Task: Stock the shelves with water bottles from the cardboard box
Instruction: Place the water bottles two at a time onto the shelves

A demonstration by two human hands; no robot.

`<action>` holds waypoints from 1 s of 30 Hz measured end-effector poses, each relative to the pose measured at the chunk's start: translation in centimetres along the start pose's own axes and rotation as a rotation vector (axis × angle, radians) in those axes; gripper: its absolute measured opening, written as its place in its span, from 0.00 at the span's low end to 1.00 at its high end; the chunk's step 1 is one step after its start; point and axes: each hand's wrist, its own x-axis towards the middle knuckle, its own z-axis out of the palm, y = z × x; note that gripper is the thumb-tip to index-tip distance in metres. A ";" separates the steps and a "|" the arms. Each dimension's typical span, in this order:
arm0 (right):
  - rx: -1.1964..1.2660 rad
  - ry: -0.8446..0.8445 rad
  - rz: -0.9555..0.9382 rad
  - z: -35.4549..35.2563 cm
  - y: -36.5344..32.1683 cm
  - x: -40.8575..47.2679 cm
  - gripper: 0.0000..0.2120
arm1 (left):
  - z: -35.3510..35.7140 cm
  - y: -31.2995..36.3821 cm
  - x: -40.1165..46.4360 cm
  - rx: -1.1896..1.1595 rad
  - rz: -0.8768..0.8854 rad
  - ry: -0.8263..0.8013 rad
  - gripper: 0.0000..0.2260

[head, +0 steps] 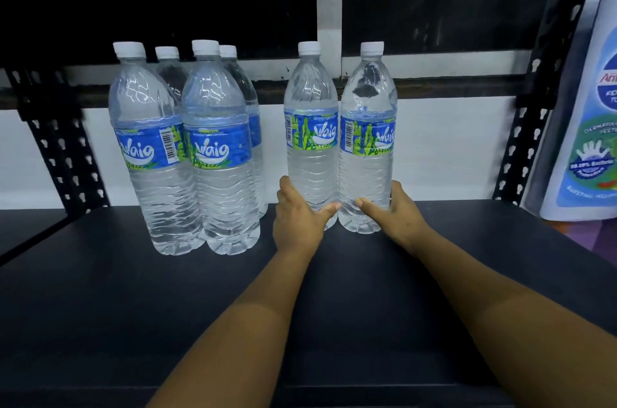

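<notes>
Clear water bottles (310,140) with white caps (309,47) wear blue-and-green labels (217,148); the shelf (100,290) is dark grey.

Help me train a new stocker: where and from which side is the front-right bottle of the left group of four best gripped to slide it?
Grip the front-right bottle low on its ribbed lower body, below the label, coming from the open front of the shelf. It stands upright with neighbours close on its left and behind, so those sides look blocked. A low hold should keep it from tipping.

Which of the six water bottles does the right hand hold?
The rightmost bottle. The right hand grips its base, while the left hand holds its neighbour; the four bottles further left stand untouched.
</notes>
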 end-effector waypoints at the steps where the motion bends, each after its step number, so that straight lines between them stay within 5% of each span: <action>1: 0.001 0.003 0.000 0.0 0.1 0.1 0.28 | 0.1 0.0 0.1 0.007 0.001 0.003 0.47; 12: 0.022 0.026 -0.056 0.5 0.0 0.8 0.20 | 0.3 -0.3 1.1 -0.037 0.010 -0.026 0.48; 30: -0.006 0.066 -0.013 1.5 1.4 2.5 0.27 | 0.4 -0.4 2.1 -0.054 0.012 -0.042 0.47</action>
